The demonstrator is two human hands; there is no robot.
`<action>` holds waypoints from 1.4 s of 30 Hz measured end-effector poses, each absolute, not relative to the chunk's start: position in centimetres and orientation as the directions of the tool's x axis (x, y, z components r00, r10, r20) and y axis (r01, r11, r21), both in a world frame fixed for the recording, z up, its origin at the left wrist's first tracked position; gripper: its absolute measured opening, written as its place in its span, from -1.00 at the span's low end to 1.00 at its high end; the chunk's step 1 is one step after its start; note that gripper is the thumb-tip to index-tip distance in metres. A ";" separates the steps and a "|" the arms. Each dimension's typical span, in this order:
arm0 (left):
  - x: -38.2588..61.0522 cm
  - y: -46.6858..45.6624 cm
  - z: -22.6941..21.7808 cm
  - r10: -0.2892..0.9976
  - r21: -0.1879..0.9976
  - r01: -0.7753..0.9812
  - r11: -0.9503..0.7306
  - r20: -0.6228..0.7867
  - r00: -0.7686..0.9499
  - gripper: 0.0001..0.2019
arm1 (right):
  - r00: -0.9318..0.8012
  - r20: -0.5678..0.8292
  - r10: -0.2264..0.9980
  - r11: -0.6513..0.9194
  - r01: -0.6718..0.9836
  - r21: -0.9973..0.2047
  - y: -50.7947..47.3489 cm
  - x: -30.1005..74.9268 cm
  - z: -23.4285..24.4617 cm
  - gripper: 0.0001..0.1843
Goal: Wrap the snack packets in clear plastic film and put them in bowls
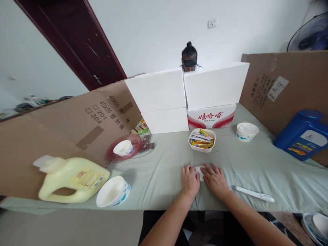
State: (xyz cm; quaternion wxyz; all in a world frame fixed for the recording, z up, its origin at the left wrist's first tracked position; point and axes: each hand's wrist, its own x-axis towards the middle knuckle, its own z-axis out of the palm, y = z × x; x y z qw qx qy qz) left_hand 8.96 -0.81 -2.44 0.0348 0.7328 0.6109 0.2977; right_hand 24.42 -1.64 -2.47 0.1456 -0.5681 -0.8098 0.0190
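Both my forearms (166, 218) are closest to the lens, running up to two hands planted palm-down on the green cloth (166, 160), just on the near side of the squarish white tub (201, 149). Between them, also right in front of that tub, is the little white packet (200, 173): small, pale, looks flat, lying on the cloth. Honestly, my fingers hide both ends of it, so I can't make out any print or its full outline.

Left hand (190, 180) has its thumb up against one edge; right hand (214, 178) has its fingers slightly spread, tips over the other edge. Can't tell if either one is really pinching it or just pressing it flat.

The tub itself is loaded with yellow sticks (202, 145) plus some whitish ones on top. To the right of the tub and nearer me there's a slim white utensil (253, 193), further right a blue bottle (303, 135), and well off to its left a pale yellow jug (77, 179).
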 end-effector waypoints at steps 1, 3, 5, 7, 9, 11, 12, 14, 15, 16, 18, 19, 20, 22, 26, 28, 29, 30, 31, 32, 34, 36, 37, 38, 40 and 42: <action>8.9 -0.7 -2.5 0.916 0.425 0.873 -0.237 0.398 0.055 -0.86 | -0.306 0.209 0.929 0.346 0.917 -0.199 -1.6 24.5 -2.6 -0.56; 8.8 -0.4 -2.6 0.914 0.433 0.879 -0.199 0.407 0.007 -0.83 | -0.303 0.206 0.930 0.344 0.916 -0.206 -1.6 24.6 -2.8 -0.56; 8.7 -0.2 -2.7 0.915 0.429 0.886 -0.176 0.403 -0.013 -0.79 | -0.309 0.204 0.929 0.351 0.911 -0.216 -1.5 24.6 -2.9 -0.56; 8.5 0.1 -2.7 0.922 0.428 0.884 -0.189 0.387 0.010 -0.83 | -0.305 0.199 0.931 0.347 0.908 -0.233 -1.4 24.5 -2.8 -0.57; 8.4 0.2 -2.8 0.922 0.444 0.866 -0.231 0.385 0.049 -0.91 | -0.277 0.192 0.941 0.322 0.907 -0.269 -1.0 24.5 -2.4 -0.51; 8.2 0.2 -2.9 0.909 0.489 0.820 -0.298 0.408 0.087 -0.90 | -0.263 0.183 0.947 0.310 0.894 -0.324 -0.5 24.4 -1.8 -0.36; 8.1 0.2 -3.1 0.900 0.520 0.783 -0.341 0.420 0.113 -0.88 | -0.278 0.171 0.945 0.323 0.877 -0.355 -0.2 24.4 -1.4 -0.28; 7.9 0.1 -3.4 0.883 0.583 0.692 -0.425 0.434 0.177 -0.86 | -0.350 0.135 0.927 0.374 0.832 -0.410 0.4 24.4 -0.5 -0.19; 7.9 0.0 -3.5 0.874 0.609 0.647 -0.459 0.440 0.206 -0.86 | -0.387 0.115 0.915 0.397 0.810 -0.431 0.7 24.3 0.0 -0.20; 7.8 -0.1 -3.6 0.863 0.630 0.603 -0.489 0.450 0.229 -0.86 | -0.416 0.097 0.904 0.413 0.793 -0.447 0.9 24.3 0.3 -0.22; 7.8 -0.3 -3.9 0.840 0.662 0.524 -0.536 0.482 0.249 -0.86 | -0.453 0.070 0.889 0.431 0.773 -0.465 1.1 24.1 0.9 -0.33; 7.7 -0.4 -4.0 0.833 0.677 0.491 -0.548 0.497 0.244 -0.86 | -0.464 0.056 0.884 0.434 0.769 -0.470 1.2 24.1 1.1 -0.42; 7.7 -0.4 -4.1 0.832 0.693 0.467 -0.549 0.505 0.229 -0.87 | -0.474 0.038 0.880 0.433 0.766 -0.476 1.2 24.0 1.2 -0.52; 7.7 -0.5 -4.2 0.849 0.728 0.448 -0.519 0.498 0.174 -0.84 | -0.475 -0.002 0.880 0.416 0.773 -0.479 1.5 24.3 1.4 -0.75; 7.6 -0.2 -4.6 0.905 0.812 0.430 -0.394 0.425 0.027 -0.69 | -0.334 0.003 0.943 0.306 0.859 -0.411 4.3 27.9 3.1 -0.91; 7.6 0.0 -4.7 0.924 0.836 0.423 -0.350 0.381 0.013 -0.69 | -0.164 0.083 0.983 0.182 0.920 -0.346 6.9 31.7 5.1 -0.79; 7.6 0.2 -4.7 0.932 0.839 0.427 -0.337 0.361 0.028 -0.71 | -0.058 0.137 0.989 0.098 0.945 -0.312 8.2 34.0 6.3 -0.70; 7.7 0.3 -4.6 0.939 0.838 0.435 -0.329 0.341 0.052 -0.73 | 0.039 0.192 0.981 0.017 0.960 -0.280 9.6 36.3 7.5 -0.61; 7.7 0.5 -4.5 0.944 0.837 0.444 -0.321 0.320 0.080 -0.75 | 0.120 0.240 0.963 -0.058 0.966 -0.251 10.8 38.6 8.6 -0.55; 7.8 0.6 -4.4 0.949 0.836 0.452 -0.312 0.298 0.104 -0.76 | 0.185 0.269 0.945 -0.125 0.966 -0.224 11.9 40.7 9.5 -0.52; 7.9 0.7 -4.2 0.957 0.834 0.469 -0.291 0.256 0.138 -0.78 | 0.256 0.286 0.923 -0.213 0.961 -0.174 13.6 44.2 10.6 -0.51; 7.9 0.8 -3.9 0.962 0.828 0.491 -0.272 0.215 0.170 -0.82 | 0.275 0.245 0.930 -0.251 0.960 -0.126 14.8 46.2 10.4 -0.53; 7.9 0.7 -3.8 0.961 0.823 0.500 -0.269 0.200 0.189 -0.85 | 0.273 0.206 0.940 -0.256 0.961 -0.104 15.3 46.7 10.0 -0.55; 7.9 0.7 -3.7 0.960 0.818 0.507 -0.272 0.191 0.206 -0.87 | 0.266 0.161 0.950 -0.255 0.963 -0.083 15.7 46.8 9.3 -0.56; 7.8 0.6 -3.6 0.954 0.809 0.514 -0.286 0.192 0.229 -0.89 | 0.242 0.075 0.968 -0.238 0.970 -0.049 16.4 46.7 7.9 -0.56; 7.7 0.5 -3.6 0.947 0.801 0.514 -0.307 0.206 0.245 -0.88 | 0.212 0.013 0.977 -0.212 0.977 -0.022 17.0 46.5 6.7 -0.47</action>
